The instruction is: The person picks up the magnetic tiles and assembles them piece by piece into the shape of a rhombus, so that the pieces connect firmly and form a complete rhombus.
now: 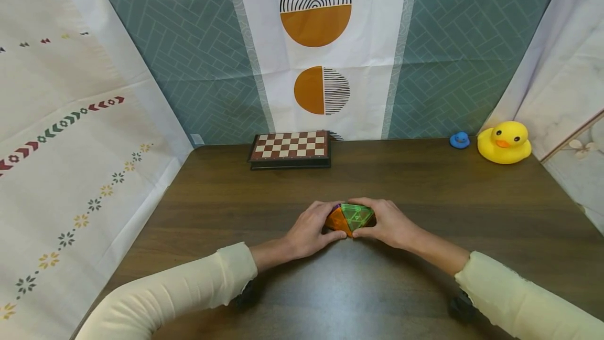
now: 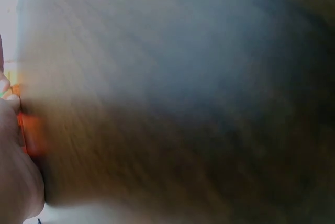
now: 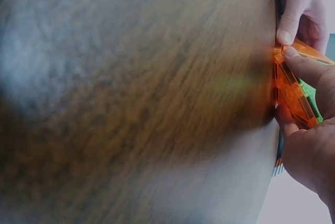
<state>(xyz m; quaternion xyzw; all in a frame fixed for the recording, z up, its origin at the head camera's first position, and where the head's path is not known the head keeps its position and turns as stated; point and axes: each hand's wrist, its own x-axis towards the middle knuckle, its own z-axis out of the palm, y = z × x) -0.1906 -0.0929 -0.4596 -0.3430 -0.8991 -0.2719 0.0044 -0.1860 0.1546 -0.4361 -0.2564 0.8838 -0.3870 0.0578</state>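
Observation:
A faceted shape built of translucent magnetic tiles (image 1: 356, 215) sits low over the middle of the wooden table. Green and orange triangles show on it, with a bit of purple at its upper left. My left hand (image 1: 311, 230) grips its left side, thumb at the front and fingers behind. On the other side, my right hand (image 1: 389, 223) holds it the same way, thumb tip near the left thumb. The right wrist view shows its orange tiles (image 3: 292, 96) beside the tabletop, between thumb and fingers. Only part of the left hand (image 2: 15, 166) enters the left wrist view.
A folding chessboard (image 1: 290, 147) lies at the back of the table (image 1: 226, 193), left of centre. At the back right sit a small blue duck (image 1: 459, 140) and a larger yellow duck (image 1: 504, 144). Patterned cloths hang behind the table and along its sides.

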